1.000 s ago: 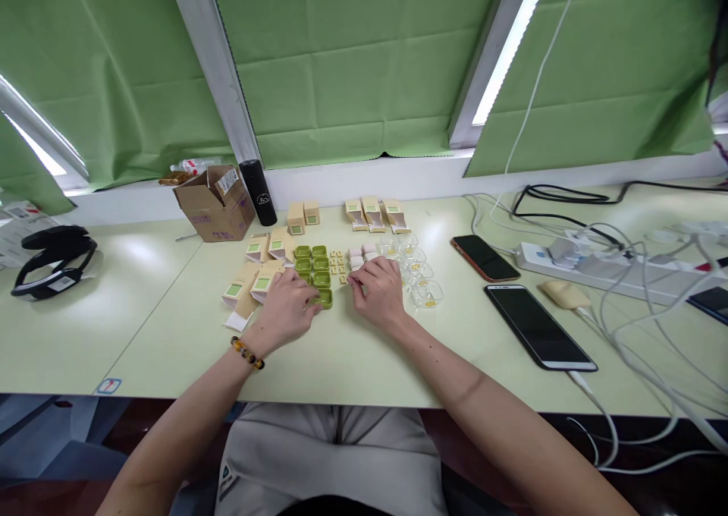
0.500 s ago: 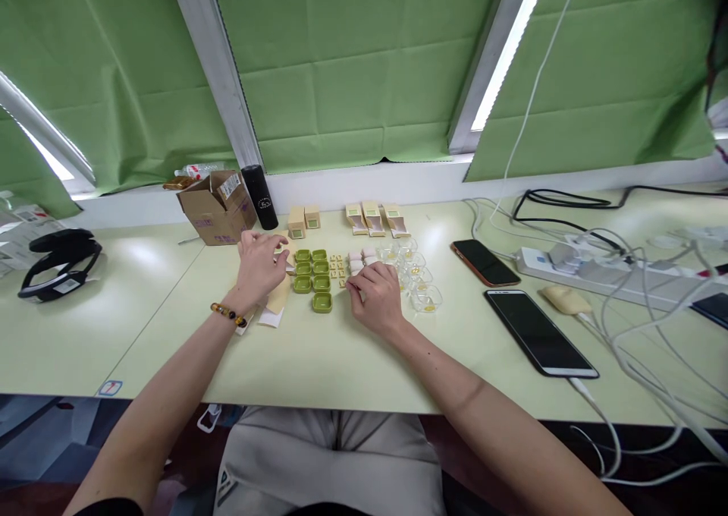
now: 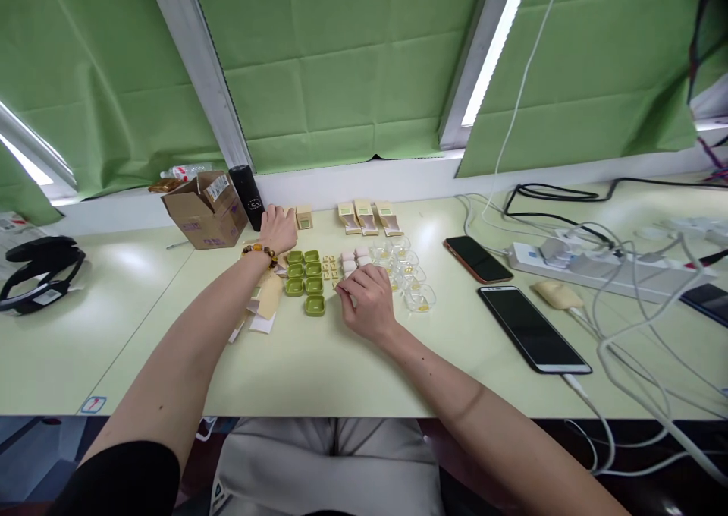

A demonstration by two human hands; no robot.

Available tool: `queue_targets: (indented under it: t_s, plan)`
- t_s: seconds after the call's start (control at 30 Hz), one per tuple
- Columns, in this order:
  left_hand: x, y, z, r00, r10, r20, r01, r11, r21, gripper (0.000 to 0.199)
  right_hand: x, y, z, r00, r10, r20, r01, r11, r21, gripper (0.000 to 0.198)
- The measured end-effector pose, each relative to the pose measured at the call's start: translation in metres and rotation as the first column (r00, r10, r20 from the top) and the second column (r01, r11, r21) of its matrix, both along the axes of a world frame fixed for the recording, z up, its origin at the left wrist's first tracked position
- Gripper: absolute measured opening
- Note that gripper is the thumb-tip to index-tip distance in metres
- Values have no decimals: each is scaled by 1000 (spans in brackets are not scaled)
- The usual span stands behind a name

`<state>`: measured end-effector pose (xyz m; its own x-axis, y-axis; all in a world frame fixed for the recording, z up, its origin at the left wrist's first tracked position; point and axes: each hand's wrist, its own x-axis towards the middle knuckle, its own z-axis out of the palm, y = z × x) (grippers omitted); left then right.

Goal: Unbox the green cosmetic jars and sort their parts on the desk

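My left hand (image 3: 278,230) reaches to the back of the table, fingers bent over a small tan cardboard box (image 3: 293,214) that it mostly hides. A second such box (image 3: 304,218) stands just right of it. My right hand (image 3: 368,300) is closed in a pinch beside the small yellow pieces (image 3: 330,262); what its fingertips hold is too small to make out. Between the hands, green square trays (image 3: 315,305) sit in two columns. Pale pink blocks (image 3: 348,257) lie partly behind my right hand, with clear plastic cups (image 3: 421,298) to their right.
Three opened tan boxes (image 3: 364,218) stand at the back. Flattened card pieces (image 3: 267,294) lie under my left forearm. A black bottle (image 3: 246,196) and brown carton (image 3: 205,216) are back left. Two phones (image 3: 535,330), a power strip (image 3: 591,273) and tangled cables occupy the right.
My left hand has moved from beside the green trays up and away to the small tan boxes at the back. My right hand remains pinched near the yellow pieces. The view has shifted slightly.
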<state>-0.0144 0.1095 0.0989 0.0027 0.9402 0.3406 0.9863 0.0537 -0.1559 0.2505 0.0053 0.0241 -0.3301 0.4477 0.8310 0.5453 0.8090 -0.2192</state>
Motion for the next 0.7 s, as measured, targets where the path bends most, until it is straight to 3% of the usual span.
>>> queue_targets:
  t_s: [0.37,0.53,0.7]
  plan:
    - [19,61,-14,989,49,143,-36,995,-91,83,0,-6,4,1000,13,17,-12,1000,-8,14]
    - [21,69,-24,993,71,99,-56,988,-142,64,0,-7,6,1000,20,-4,-20,1000,20,14]
    - [18,69,-25,997,4,78,5,993,-120,61,-1,-7,4,999,32,-22,-32,999,13,12]
